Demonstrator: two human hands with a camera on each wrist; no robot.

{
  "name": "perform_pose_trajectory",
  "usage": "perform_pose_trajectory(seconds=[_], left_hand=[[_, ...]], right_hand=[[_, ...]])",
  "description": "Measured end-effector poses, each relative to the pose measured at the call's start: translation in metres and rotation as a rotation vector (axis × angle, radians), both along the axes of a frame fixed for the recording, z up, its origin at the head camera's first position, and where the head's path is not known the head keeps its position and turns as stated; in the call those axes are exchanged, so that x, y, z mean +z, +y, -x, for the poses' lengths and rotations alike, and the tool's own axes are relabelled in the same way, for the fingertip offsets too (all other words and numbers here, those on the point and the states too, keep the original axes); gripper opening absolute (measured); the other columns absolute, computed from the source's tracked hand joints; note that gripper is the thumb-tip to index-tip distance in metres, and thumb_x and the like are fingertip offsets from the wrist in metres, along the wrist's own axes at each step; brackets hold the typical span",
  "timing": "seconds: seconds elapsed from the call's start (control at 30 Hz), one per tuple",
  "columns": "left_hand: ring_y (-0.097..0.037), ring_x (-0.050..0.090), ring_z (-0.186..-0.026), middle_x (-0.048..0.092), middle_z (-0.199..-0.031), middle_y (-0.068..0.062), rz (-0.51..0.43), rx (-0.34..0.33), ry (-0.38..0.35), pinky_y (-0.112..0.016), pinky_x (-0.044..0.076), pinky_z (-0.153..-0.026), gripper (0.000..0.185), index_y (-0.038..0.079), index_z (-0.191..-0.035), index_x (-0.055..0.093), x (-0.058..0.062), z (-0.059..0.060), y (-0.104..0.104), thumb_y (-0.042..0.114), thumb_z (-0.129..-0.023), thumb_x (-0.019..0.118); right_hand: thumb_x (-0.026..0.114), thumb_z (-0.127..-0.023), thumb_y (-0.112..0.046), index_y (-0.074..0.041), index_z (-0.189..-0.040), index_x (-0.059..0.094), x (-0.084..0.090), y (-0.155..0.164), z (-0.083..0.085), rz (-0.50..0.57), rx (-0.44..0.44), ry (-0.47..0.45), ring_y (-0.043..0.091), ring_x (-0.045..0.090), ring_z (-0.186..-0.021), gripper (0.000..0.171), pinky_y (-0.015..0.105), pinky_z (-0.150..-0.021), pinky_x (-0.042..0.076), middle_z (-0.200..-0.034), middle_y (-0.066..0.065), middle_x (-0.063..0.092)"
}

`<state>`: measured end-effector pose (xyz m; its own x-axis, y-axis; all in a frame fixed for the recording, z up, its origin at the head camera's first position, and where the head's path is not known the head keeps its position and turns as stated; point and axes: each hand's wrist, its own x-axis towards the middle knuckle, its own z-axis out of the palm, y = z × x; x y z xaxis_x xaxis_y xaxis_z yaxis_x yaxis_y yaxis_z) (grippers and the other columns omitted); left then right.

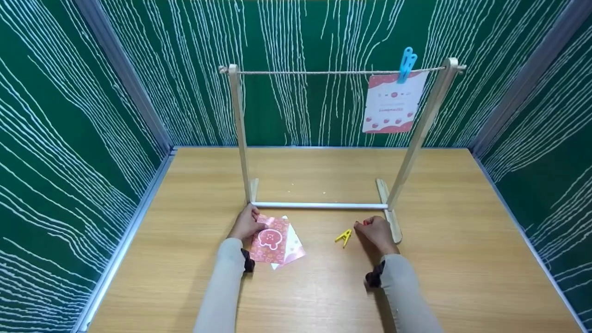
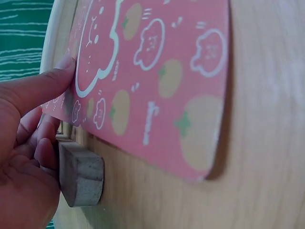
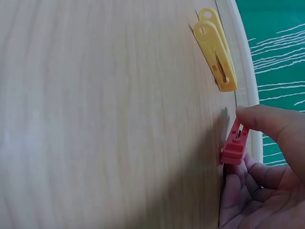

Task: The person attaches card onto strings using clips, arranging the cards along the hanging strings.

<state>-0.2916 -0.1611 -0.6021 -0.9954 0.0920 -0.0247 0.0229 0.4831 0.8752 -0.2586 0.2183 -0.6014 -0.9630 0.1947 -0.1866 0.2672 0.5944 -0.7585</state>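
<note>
Near the foot of the rack's left post, my left hand (image 1: 246, 225) pinches a pink card with a bear print (image 1: 269, 249), thumb on its face and fingers beneath its edge. In the left wrist view this card (image 2: 143, 86) stands slightly off the table. A second, pale card (image 1: 293, 247) lies partly hidden under it. My right hand (image 1: 379, 234) holds a small red clothespin (image 3: 235, 145) between thumb and fingers, low over the tabletop. Just left of that hand lies a yellow clothespin (image 1: 344, 237), also visible in the right wrist view.
A wooden rack (image 1: 421, 134) carries a stretched rope (image 1: 314, 72). From the rope's right end hangs a white and pink card (image 1: 393, 104), clipped by a blue clothespin (image 1: 407, 64). A white bar (image 1: 319, 205) joins the rack's feet. Green walls surround the wooden table (image 1: 319, 296).
</note>
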Motion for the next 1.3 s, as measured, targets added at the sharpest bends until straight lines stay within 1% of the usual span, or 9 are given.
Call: perform_pose_trajectory(seconds=[0.17, 0.3, 0.37, 0.53, 0.7, 0.83, 0.93, 1.13, 1.3], left_hand=[[-0.014, 0.041, -0.070, 0.042, -0.078, -0.003, -0.004, 0.014, -0.009, -0.023, 0.036, -0.060, 0.045, -0.003, -0.099, 0.047, 0.000, -0.001, -0.001, -0.007, -0.067, 0.079], [-0.014, 0.041, -0.069, 0.043, -0.078, -0.003, -0.043, 0.015, -0.016, -0.023, 0.037, -0.059, 0.048, -0.005, -0.106, 0.048, -0.003, 0.000, 0.001, -0.009, -0.068, 0.077], [-0.013, 0.041, -0.070, 0.044, -0.079, -0.003, -0.050, 0.008, -0.016, -0.022, 0.038, -0.059, 0.047, -0.005, -0.107, 0.049, -0.005, 0.000, 0.002, -0.008, -0.069, 0.077], [-0.013, 0.042, -0.070, 0.045, -0.078, -0.003, -0.030, -0.007, 0.003, -0.022, 0.037, -0.061, 0.041, -0.004, -0.103, 0.054, -0.004, -0.001, 0.004, -0.006, -0.069, 0.077], [-0.013, 0.043, -0.071, 0.047, -0.079, -0.004, -0.008, -0.005, -0.002, -0.022, 0.038, -0.061, 0.037, -0.003, -0.104, 0.055, -0.003, -0.002, 0.005, -0.005, -0.073, 0.075], [-0.013, 0.044, -0.069, 0.049, -0.079, -0.006, 0.010, -0.002, 0.029, -0.022, 0.038, -0.062, 0.032, -0.005, -0.104, 0.057, -0.003, -0.003, 0.006, -0.004, -0.076, 0.073], [-0.013, 0.044, -0.069, 0.051, -0.080, -0.007, -0.013, 0.010, 0.050, -0.021, 0.038, -0.062, 0.031, -0.007, -0.106, 0.057, -0.004, -0.002, 0.008, -0.004, -0.078, 0.069], [-0.012, 0.045, -0.070, 0.053, -0.082, -0.007, -0.031, 0.041, 0.090, -0.022, 0.041, -0.064, 0.037, -0.012, -0.114, 0.057, -0.002, -0.002, 0.012, -0.005, -0.079, 0.066], [-0.011, 0.047, -0.067, 0.054, -0.078, -0.005, -0.002, 0.100, 0.062, -0.021, 0.042, -0.061, 0.033, -0.013, -0.112, 0.060, 0.005, -0.003, 0.013, -0.004, -0.080, 0.066]], right_hand=[[0.067, -0.087, -0.028, -0.005, -0.079, 0.058, 0.003, 0.001, 0.000, 0.025, 0.003, -0.061, 0.016, 0.048, -0.065, 0.026, 0.025, -0.057, 0.037, -0.070, 0.001, 0.050], [0.064, -0.089, -0.031, 0.003, -0.105, 0.061, 0.006, 0.005, -0.003, 0.052, 0.011, -0.116, 0.018, 0.056, -0.076, 0.037, 0.025, -0.061, 0.045, -0.089, 0.009, 0.060], [0.062, -0.091, -0.031, 0.004, -0.111, 0.060, 0.007, 0.008, -0.005, 0.068, 0.018, -0.132, 0.018, 0.058, -0.077, 0.040, 0.025, -0.060, 0.047, -0.094, 0.011, 0.061], [0.062, -0.091, -0.030, 0.004, -0.111, 0.059, 0.006, 0.015, -0.008, 0.089, 0.036, -0.113, 0.015, 0.058, -0.074, 0.040, 0.024, -0.059, 0.049, -0.093, 0.010, 0.062], [0.063, -0.090, -0.030, 0.003, -0.113, 0.059, 0.003, 0.019, -0.010, 0.116, 0.045, -0.091, 0.013, 0.058, -0.072, 0.040, 0.024, -0.058, 0.049, -0.093, 0.009, 0.063], [0.064, -0.090, -0.032, 0.003, -0.114, 0.058, 0.003, 0.023, -0.009, 0.145, 0.063, -0.065, 0.013, 0.057, -0.069, 0.042, 0.025, -0.056, 0.048, -0.090, 0.007, 0.062], [0.064, -0.091, -0.030, 0.004, -0.116, 0.057, 0.006, 0.025, -0.008, 0.170, 0.080, -0.046, 0.013, 0.058, -0.070, 0.043, 0.025, -0.057, 0.049, -0.093, 0.008, 0.062], [0.062, -0.093, -0.029, 0.003, -0.133, 0.049, 0.012, 0.025, -0.006, 0.220, 0.095, -0.062, 0.015, 0.061, -0.081, 0.053, 0.026, -0.065, 0.052, -0.110, 0.016, 0.061], [0.061, -0.094, -0.029, 0.000, -0.133, 0.051, 0.017, 0.020, -0.006, 0.286, 0.085, -0.101, 0.017, 0.063, -0.081, 0.050, 0.029, -0.069, 0.052, -0.106, 0.012, 0.063]])
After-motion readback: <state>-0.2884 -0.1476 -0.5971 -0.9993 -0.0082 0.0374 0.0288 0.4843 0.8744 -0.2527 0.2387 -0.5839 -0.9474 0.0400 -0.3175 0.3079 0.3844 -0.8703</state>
